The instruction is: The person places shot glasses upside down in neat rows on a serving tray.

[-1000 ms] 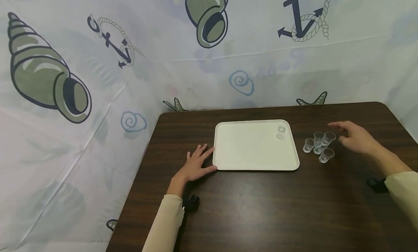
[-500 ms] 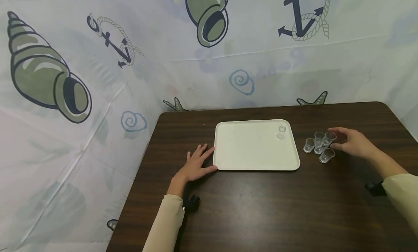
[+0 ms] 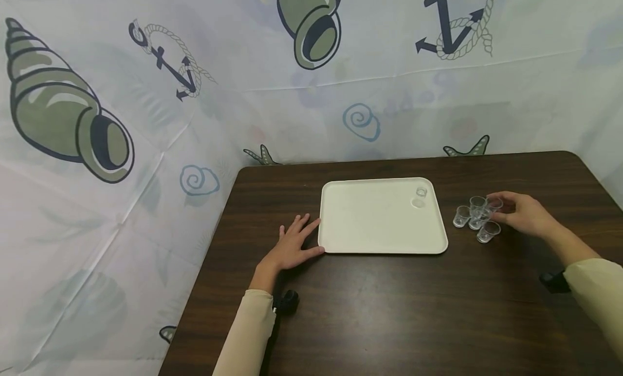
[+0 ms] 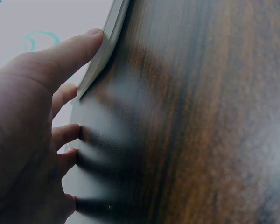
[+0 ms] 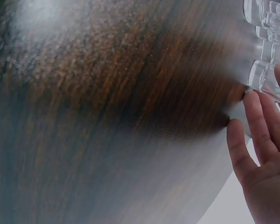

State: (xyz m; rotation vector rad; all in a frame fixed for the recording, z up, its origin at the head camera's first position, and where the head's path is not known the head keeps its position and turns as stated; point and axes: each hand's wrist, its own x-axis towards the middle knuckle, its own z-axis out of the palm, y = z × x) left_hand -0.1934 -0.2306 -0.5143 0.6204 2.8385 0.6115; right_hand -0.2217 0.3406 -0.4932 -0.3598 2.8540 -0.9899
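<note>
My left hand [image 3: 288, 249] lies spread at the left end of a white rectangular tray [image 3: 375, 224]. In the left wrist view its thumb [image 4: 79, 49] touches the tray's rim, while the other fingertips reach down to the table. At the right, my right hand [image 3: 528, 215] pinches a clear shot glass [image 3: 495, 204] between thumb and fingers. That glass is the rightmost of a tight cluster and is partly hidden by the fingers. Several more shot glasses [image 3: 488, 232] stand right beside it. One shot glass [image 3: 421, 192] stands upright on the tray near its far right corner.
The dark wood table [image 3: 389, 311] carries the tray and the glasses. A patterned cloth [image 3: 292, 116] with shells and anchors hangs behind the table and along its left side. Dark wrist cameras [image 3: 288, 302] sit beneath both wrists.
My right hand has come in to the left and down from above the cluster, and its thumb and fingers have closed round the rightmost shot glass. The left hand and tray stay put.
</note>
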